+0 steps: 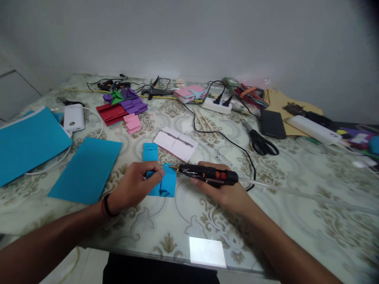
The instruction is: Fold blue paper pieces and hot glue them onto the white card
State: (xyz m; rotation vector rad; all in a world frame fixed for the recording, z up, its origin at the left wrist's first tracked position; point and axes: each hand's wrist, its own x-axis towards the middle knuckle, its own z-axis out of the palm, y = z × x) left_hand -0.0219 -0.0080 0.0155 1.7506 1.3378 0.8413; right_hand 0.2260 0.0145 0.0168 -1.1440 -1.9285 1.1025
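My right hand is wrapped round a black hot glue gun, a long clear glue stick trailing from its back end. Its metal nozzle points left and meets the top of a folded blue paper piece. My left hand is closed, thumb and forefinger pinched at that blue paper beside the nozzle; the fingertips partly cover it. Just above my left hand lies a small blue paper square. A white folded card rests beyond the glue gun.
Blue sheets and a white device lie at the left. Red folded paper and pink pieces are farther back. Black scissors, a power strip and a looping black cable are on the right.
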